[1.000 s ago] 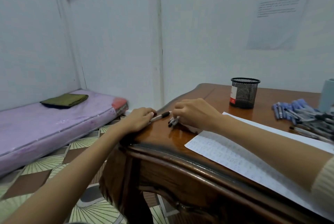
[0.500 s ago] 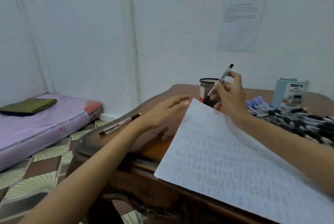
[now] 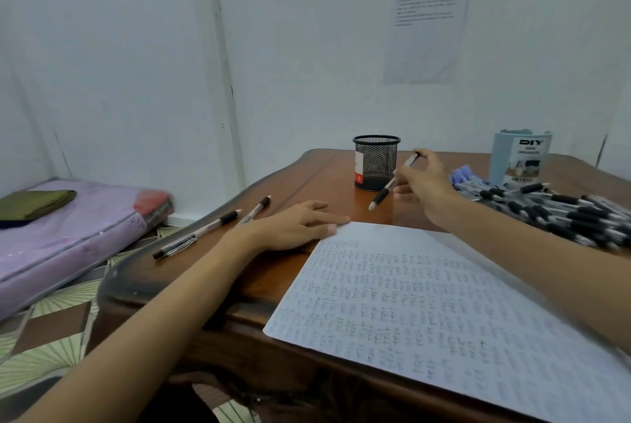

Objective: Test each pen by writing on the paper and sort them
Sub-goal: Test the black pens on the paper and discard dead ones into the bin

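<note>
A white sheet of paper (image 3: 426, 306) covered in rows of small writing lies on the wooden table (image 3: 307, 183). My left hand (image 3: 293, 224) rests flat on the table, its fingertips touching the paper's top left corner. My right hand (image 3: 423, 187) holds a black-and-white pen (image 3: 392, 183) above the table, tip pointing down and left, beside a black mesh pen cup (image 3: 375, 163). Two pens (image 3: 211, 228) lie apart on the table's left side. A large pile of pens (image 3: 553, 211) lies at the right.
A light blue organiser box (image 3: 519, 158) stands behind the pen pile. Left of the table, a purple mattress (image 3: 68, 234) with a folded green cloth (image 3: 34, 204) lies on the patterned floor. A printed sheet (image 3: 426, 30) hangs on the wall.
My right hand has lowered the pen and turned its tip downward. My left hand has slid onto the paper's corner. The view has swung to the right.
</note>
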Demonstrator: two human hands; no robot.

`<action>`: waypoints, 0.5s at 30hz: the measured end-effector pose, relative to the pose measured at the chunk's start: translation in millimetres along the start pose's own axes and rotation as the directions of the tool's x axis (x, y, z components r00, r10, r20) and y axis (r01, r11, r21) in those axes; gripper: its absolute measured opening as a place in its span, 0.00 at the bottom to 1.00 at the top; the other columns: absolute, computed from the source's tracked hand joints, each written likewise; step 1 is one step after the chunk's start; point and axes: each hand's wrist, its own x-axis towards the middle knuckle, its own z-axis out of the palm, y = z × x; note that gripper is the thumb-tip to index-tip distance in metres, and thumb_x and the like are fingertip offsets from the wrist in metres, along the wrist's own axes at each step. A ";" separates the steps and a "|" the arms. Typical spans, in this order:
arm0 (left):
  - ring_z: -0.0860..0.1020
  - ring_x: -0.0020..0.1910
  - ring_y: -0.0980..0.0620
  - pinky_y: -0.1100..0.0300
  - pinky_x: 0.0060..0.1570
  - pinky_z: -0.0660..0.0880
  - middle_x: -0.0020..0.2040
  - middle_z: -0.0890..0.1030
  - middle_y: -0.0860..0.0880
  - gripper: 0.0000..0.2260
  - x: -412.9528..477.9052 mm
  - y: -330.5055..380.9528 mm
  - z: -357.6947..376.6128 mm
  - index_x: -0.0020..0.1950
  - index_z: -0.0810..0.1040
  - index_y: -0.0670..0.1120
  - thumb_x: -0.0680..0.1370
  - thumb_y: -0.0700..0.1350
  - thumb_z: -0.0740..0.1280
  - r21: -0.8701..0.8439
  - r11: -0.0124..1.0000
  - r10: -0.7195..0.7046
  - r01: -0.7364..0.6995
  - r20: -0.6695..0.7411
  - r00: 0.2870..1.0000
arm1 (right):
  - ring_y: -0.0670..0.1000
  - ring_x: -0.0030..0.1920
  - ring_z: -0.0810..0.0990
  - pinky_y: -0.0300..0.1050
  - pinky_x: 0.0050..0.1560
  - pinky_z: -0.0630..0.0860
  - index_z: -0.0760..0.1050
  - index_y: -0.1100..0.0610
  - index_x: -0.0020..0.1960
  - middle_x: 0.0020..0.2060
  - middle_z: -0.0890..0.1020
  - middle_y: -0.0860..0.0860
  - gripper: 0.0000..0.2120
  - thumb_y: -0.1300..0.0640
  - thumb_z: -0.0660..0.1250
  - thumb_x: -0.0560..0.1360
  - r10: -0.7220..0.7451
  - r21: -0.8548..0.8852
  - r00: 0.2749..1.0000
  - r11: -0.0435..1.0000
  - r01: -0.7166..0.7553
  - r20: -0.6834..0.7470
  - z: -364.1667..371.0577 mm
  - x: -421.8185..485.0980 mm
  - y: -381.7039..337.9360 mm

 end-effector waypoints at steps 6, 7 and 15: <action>0.40 0.76 0.49 0.44 0.73 0.40 0.78 0.46 0.50 0.21 6.5 5.6 2.7 0.74 0.51 0.63 0.81 0.59 0.47 0.249 0.966 -0.087 0.066 0.077 0.993 | 0.45 0.20 0.74 0.36 0.21 0.72 0.65 0.55 0.67 0.33 0.78 0.58 0.23 0.69 0.64 0.75 -0.039 -0.052 0.984 0.997 0.049 0.175 5.8 -8.6 -18.1; 0.39 0.76 0.49 0.44 0.73 0.39 0.78 0.46 0.50 0.21 10.2 3.9 2.1 0.74 0.50 0.63 0.81 0.59 0.46 0.281 0.956 -0.104 0.078 0.079 0.991 | 0.46 0.22 0.74 0.36 0.21 0.72 0.64 0.54 0.67 0.33 0.78 0.58 0.23 0.68 0.63 0.76 -0.020 -0.105 0.972 0.993 0.046 0.234 6.5 -12.0 -17.1; 0.49 0.76 0.51 0.49 0.74 0.47 0.77 0.54 0.50 0.19 22.5 -22.0 -4.6 0.74 0.59 0.59 0.83 0.52 0.49 0.332 0.942 -0.022 0.049 -0.084 0.996 | 0.46 0.23 0.66 0.33 0.18 0.61 0.67 0.54 0.45 0.31 0.73 0.55 0.07 0.65 0.58 0.78 0.113 -0.241 0.941 0.970 -0.035 0.318 16.2 -10.9 -10.7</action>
